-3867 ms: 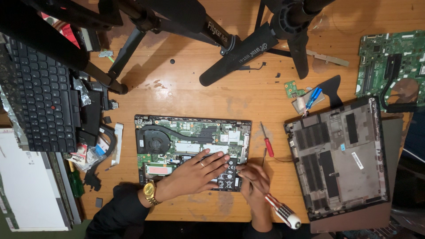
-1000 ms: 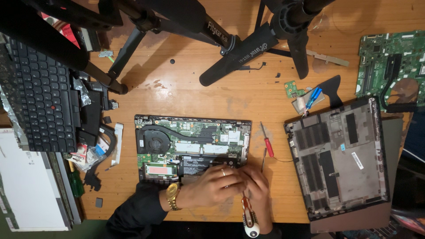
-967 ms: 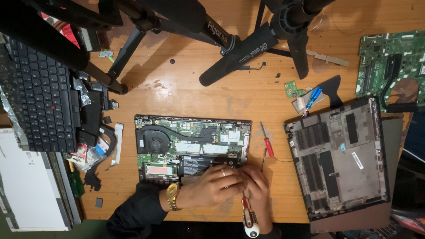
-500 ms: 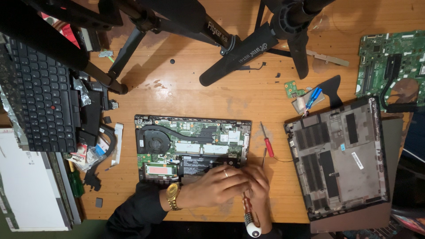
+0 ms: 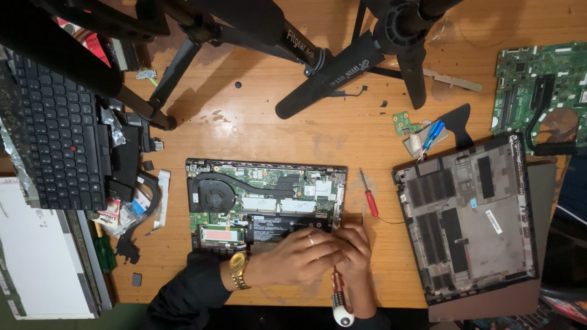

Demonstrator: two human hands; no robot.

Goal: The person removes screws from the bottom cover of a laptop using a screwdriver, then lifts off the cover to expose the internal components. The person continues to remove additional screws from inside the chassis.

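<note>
An opened laptop base (image 5: 266, 195) lies on the wooden table with its fan, heat pipe and black battery showing. My left hand (image 5: 299, 256), with a gold watch at the wrist, rests over the base's near right corner, fingers curled toward my right hand. My right hand (image 5: 356, 247) grips a screwdriver with a red and white handle (image 5: 340, 299), its tip hidden under my fingers at that same corner. The two hands touch each other.
A small red screwdriver (image 5: 368, 194) lies right of the base. A removed bottom cover (image 5: 474, 217) sits at the right, a green circuit board (image 5: 541, 85) beyond it. A black keyboard (image 5: 52, 140) and loose parts lie left. Black tripod legs (image 5: 330, 76) cross the far table.
My left hand slid from flat on the battery to the near right corner beside my right hand. The screwdriver handle swung from pointing right to pointing toward me.
</note>
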